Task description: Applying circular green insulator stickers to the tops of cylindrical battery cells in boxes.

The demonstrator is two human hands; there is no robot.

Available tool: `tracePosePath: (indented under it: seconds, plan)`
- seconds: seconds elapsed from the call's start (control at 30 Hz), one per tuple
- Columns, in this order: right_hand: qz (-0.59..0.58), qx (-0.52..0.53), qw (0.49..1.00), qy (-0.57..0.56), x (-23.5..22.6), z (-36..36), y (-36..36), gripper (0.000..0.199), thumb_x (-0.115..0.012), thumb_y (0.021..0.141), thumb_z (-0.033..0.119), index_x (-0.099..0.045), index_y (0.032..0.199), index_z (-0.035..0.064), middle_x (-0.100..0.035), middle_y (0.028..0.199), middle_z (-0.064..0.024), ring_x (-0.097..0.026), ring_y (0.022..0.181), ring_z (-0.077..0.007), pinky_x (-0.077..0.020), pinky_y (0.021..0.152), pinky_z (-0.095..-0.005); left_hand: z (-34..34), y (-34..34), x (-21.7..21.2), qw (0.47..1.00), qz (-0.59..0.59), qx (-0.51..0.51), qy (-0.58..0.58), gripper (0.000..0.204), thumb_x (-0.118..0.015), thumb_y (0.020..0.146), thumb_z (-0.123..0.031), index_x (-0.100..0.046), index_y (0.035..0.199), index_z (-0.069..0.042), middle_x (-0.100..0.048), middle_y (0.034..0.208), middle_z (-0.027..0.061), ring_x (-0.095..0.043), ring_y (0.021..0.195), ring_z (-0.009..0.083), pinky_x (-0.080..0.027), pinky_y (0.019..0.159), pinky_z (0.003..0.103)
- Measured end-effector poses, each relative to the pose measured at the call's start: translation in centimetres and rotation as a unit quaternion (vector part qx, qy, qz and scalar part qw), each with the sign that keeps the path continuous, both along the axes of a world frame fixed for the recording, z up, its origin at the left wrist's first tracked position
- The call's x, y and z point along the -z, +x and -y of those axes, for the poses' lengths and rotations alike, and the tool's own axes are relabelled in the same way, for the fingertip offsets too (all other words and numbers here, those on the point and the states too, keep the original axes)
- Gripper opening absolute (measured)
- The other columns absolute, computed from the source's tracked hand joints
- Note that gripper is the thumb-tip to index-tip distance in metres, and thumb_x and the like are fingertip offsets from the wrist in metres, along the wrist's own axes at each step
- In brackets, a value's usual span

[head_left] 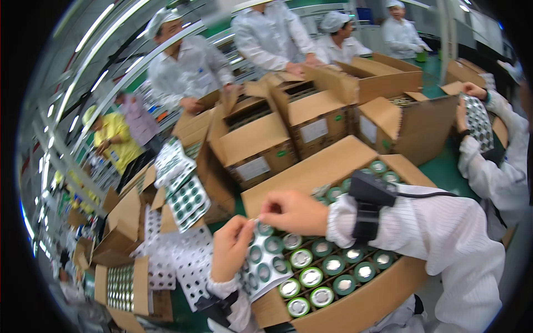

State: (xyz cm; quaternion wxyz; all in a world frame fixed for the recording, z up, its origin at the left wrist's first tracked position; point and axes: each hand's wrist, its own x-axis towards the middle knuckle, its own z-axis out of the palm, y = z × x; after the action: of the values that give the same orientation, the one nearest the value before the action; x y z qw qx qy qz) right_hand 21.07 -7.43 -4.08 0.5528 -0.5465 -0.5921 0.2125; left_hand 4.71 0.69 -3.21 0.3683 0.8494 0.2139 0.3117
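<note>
An open cardboard box [363, 280] in front of me holds rows of upright cylindrical battery cells [311, 276] with green wrapping, parted by card dividers. Several cell tops carry grey-green rings, others show bare metal. Over the box's left end lies a white sheet of grey-green ring stickers [267, 260]. My left hand [232, 250] pinches that sheet at its upper edge. Close by, fingertips nearly meeting the left ones, my right hand [297, 212] is closed in a pinch above the cells. Whatever lies between its fingers is too small to make out.
More open cartons [258, 161] stand behind the box. Ring-sticker sheets [189, 201] and punched white sheets [191, 261] lie to the left, near a small carton of cells [120, 286]. At right, a co-worker's hands hold another sheet [477, 123]. Several people stand across the table.
</note>
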Motion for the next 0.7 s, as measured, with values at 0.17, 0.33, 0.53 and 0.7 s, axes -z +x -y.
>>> tracePosePath:
  seconds: [0.17, 0.33, 0.53, 0.7]
  plan:
    - [0.05, -0.004, 0.999, 0.007, 0.0, -0.4, -0.2, 0.02, -0.062, 0.076, 0.019, -0.058, 0.077, -0.0006, -0.06, 0.07, -0.0109, -0.058, 0.064, -0.0201, -0.0463, 0.059, -0.0299, 0.2, -0.5, -0.5, 0.998, -0.021, -0.011, -0.058, 0.02, -0.052, 0.088, -0.013, -0.049, 0.071, -0.002, -0.042, 0.06, -0.006, -0.034, 0.057, 0.002, -0.027, 0.049, 0.018]
    - [0.06, -0.007, 0.998, 0.01, -0.4, 0.1, -0.2, 0.018, -0.061, 0.077, 0.017, -0.055, 0.077, 0.0001, -0.056, 0.076, -0.0107, -0.055, 0.07, -0.0217, -0.0448, 0.064, -0.0295, 0.4, -0.1, -0.7, 0.997, -0.028, -0.004, -0.066, 0.021, -0.051, 0.088, -0.013, -0.049, 0.071, -0.001, -0.041, 0.06, -0.0064, -0.033, 0.056, 0.0019, -0.025, 0.049, 0.018]
    - [0.067, -0.022, 0.974, 0.214, -0.5, 0.1, -0.5, 0.014, -0.059, 0.079, 0.012, -0.05, 0.08, 0.0018, -0.049, 0.088, -0.0089, -0.05, 0.08, -0.0224, -0.0411, 0.073, -0.0295, 0.1, -0.5, -0.6, 0.998, 0.0, -0.005, -0.07, 0.023, -0.049, 0.09, -0.014, -0.046, 0.07, -0.002, -0.039, 0.061, -0.0064, -0.032, 0.057, 0.0024, -0.024, 0.049, 0.018]
    - [-0.007, 0.017, 0.993, 0.116, -0.5, 0.0, -0.1, 0.014, -0.059, 0.08, 0.014, -0.051, 0.079, 0.0021, -0.051, 0.089, -0.0092, -0.05, 0.084, -0.0238, -0.0403, 0.077, -0.0319, -0.5, -2.0, -1.2, 0.989, 0.114, -0.046, -0.081, 0.025, -0.049, 0.09, -0.016, -0.048, 0.07, -0.002, -0.039, 0.059, -0.0059, -0.03, 0.054, 0.0023, -0.022, 0.048, 0.018]
